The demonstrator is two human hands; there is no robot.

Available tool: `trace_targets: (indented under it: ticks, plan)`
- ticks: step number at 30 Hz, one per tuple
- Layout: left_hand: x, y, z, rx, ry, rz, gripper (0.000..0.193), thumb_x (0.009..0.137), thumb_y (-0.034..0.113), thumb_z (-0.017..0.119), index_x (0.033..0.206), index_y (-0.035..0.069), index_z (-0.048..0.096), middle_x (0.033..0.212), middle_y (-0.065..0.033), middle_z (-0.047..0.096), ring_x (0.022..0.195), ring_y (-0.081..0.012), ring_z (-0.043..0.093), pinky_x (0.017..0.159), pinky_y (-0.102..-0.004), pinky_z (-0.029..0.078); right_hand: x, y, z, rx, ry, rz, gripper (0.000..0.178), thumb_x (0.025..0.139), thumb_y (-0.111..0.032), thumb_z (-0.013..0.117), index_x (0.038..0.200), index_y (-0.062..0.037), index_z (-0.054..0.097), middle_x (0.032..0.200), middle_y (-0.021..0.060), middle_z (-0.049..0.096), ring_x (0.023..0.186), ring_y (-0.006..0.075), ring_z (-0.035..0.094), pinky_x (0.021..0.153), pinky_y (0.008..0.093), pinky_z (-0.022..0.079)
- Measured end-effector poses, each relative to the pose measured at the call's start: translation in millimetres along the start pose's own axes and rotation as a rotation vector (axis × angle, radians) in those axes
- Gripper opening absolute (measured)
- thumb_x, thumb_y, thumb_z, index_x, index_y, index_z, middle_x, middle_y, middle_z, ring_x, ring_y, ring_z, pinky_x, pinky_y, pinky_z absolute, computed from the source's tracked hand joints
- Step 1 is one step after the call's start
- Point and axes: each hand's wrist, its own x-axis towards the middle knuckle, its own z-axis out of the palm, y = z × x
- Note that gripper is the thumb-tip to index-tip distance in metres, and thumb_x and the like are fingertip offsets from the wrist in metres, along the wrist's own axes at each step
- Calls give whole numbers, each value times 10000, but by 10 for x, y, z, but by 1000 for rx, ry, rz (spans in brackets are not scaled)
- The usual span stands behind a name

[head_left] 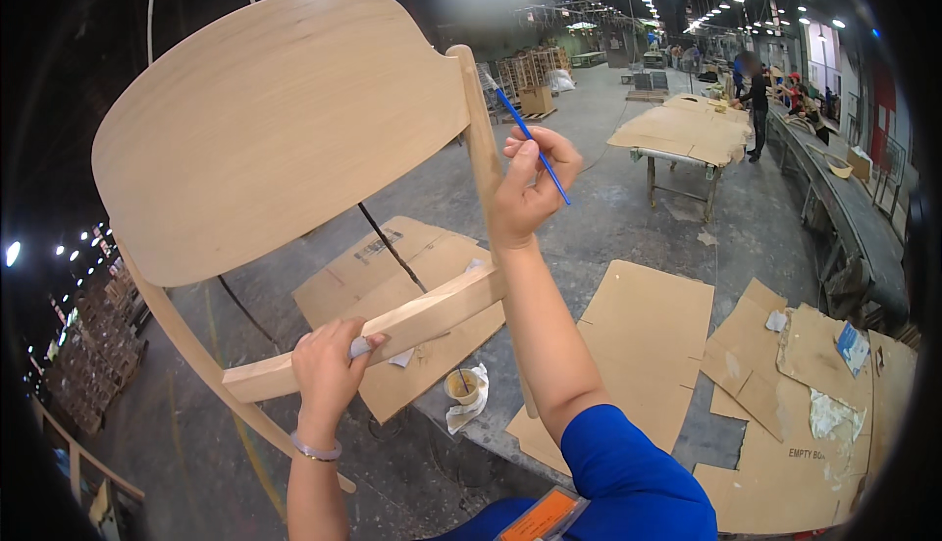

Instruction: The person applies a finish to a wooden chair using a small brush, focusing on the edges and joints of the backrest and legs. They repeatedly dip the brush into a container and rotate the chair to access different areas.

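An unfinished pale wooden chair back frame [294,119], with a broad curved top panel and two side posts, hangs or is held tilted in front of me. My left hand [332,360] is closed around its lower wooden rail [432,315]. A small greyish thing, too small to make out, shows at the left fingertips. In my right hand [535,183] a slim blue-handled brush [533,141] is pinched, its tip up beside the top of the right post [478,129]. A cup [461,384] with brownish contents and a thin stick stands below on crumpled white paper.
Flat cardboard sheets [648,345] lie below and to the right, with torn pieces [775,413] farther right. Beyond them stands a cardboard-covered table [677,134], with a person [756,104] beside it. A long conveyor [844,207] runs along the right. Stacked goods [88,355] stand far left.
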Motion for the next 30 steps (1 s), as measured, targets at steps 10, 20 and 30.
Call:
trace_targets:
  ticks: [10, 20, 30]
  plan:
    - [52, -52, -26, 20, 17, -5, 358, 937, 425, 791, 982, 71, 772, 808, -105, 710, 788, -327, 697, 730, -440, 502, 24, 74, 102, -57, -48, -133, 110, 1067, -23, 565, 1173, 8, 564, 1134, 139, 654, 851, 136, 656, 817, 293, 557]
    - [35, -150, -35, 47, 24, -4, 349, 935, 415, 794, 989, 71, 777, 813, -97, 713, 785, -316, 698, 722, -430, 497, -51, 120, 211, -88, -64, -138, 101, 1053, 5, 576, 1153, 16, 572, 1131, 141, 662, 856, 137, 664, 812, 288, 552]
    - [30, -234, -41, 67, 6, -19, 335, 922, 409, 809, 985, 81, 781, 844, -91, 732, 788, -306, 706, 722, -419, 502, -140, 162, 301, -93, -54, -125, 96, 1055, 7, 583, 1150, 22, 575, 1128, 147, 674, 858, 148, 681, 792, 294, 560]
